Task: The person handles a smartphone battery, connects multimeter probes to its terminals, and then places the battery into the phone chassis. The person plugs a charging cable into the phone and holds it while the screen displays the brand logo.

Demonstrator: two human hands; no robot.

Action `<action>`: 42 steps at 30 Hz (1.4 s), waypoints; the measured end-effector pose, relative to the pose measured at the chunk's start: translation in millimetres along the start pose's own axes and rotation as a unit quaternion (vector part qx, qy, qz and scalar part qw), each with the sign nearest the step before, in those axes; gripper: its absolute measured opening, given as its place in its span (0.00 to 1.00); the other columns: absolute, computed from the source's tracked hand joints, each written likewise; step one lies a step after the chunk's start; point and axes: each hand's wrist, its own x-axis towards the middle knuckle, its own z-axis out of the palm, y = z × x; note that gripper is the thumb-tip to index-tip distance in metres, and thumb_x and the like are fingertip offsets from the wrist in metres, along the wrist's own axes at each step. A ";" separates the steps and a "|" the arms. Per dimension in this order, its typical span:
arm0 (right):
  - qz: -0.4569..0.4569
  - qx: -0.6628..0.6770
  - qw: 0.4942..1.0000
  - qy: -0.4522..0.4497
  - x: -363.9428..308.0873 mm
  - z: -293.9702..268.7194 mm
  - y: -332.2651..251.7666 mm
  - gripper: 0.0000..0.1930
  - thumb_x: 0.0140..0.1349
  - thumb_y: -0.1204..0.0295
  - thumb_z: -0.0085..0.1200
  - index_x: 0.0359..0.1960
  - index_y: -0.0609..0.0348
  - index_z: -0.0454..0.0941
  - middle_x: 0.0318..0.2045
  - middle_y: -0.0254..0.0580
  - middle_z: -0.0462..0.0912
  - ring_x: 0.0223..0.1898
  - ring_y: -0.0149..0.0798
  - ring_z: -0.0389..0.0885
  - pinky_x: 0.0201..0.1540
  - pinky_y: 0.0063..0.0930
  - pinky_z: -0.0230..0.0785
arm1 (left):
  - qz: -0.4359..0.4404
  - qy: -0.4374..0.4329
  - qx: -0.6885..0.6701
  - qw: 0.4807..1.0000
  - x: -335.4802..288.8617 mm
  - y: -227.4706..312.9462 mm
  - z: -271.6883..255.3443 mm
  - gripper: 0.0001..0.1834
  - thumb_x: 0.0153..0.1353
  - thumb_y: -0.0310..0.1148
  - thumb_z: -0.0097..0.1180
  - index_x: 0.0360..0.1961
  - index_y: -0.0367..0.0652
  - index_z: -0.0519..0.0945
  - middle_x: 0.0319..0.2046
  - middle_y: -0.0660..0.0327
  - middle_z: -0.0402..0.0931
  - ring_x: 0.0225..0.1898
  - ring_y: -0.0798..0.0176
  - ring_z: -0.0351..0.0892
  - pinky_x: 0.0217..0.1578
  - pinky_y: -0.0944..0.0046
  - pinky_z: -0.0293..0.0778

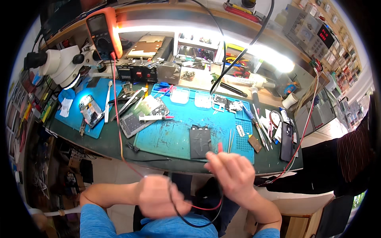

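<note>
My left hand (160, 196) is a blurred fist in front of the bench, closed round the red and black test leads. A red lead (115, 85) runs down to it from the orange multimeter (104, 33). My right hand (234, 174), also closed, pinches a lead near the bench's front edge. A red end (220, 148) sticks up beside its fingers; its tip is too blurred to tell. Between the hands a black lead (192, 225) hangs in a loop. Just beyond my right hand, a flat black battery pack (199, 142) lies on the blue mat (164, 142).
A syringe (154, 118) lies on phone parts at left. Tweezers (230, 141), a brown block (254, 143) and a black phone (286, 141) lie at right. A microscope (59, 65) stands over an opened phone (92, 111). Another cable (307, 131) hangs over the right edge.
</note>
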 end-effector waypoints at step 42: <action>0.302 0.506 0.803 -0.084 6.4 93.0 105.8 0.04 0.67 0.74 0.64 0.38 0.62 0.86 0.29 0.39 0.87 0.27 0.30 0.85 0.29 0.23 0.74 | -0.421 -0.006 -0.096 0.902 -11.2 -137.5 9.5 0.14 0.56 0.22 0.73 0.45 0.38 0.88 0.41 0.54 0.88 0.42 0.54 0.89 0.43 0.60 0.84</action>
